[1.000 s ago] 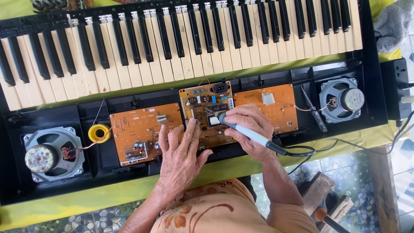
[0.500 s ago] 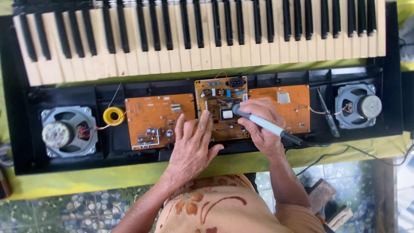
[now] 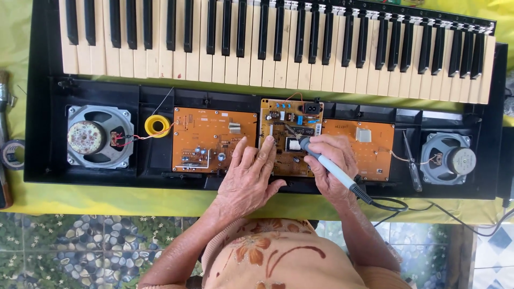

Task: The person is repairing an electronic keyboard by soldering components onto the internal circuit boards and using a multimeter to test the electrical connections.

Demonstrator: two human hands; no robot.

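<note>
Near the bottom is a floor of round pebble tiles (image 3: pixel 80 241). Above it, a yellow-green cloth covers the table (image 3: pixel 107 200). The left hand (image 3: pixel 247 179) lies flat, fingers spread, holding nothing, on the orange circuit boards (image 3: pixel 214 140). The right hand (image 3: pixel 332 167) has its grip closed on a grey, pen-shaped soldering iron (image 3: pixel 327 165), tip on the middle board. Round metal speakers (image 3: pixel 99 136) sit inside the open black keyboard case (image 3: pixel 48 134). Smooth black and cream piano keys (image 3: pixel 267 48) lie farthest.
</note>
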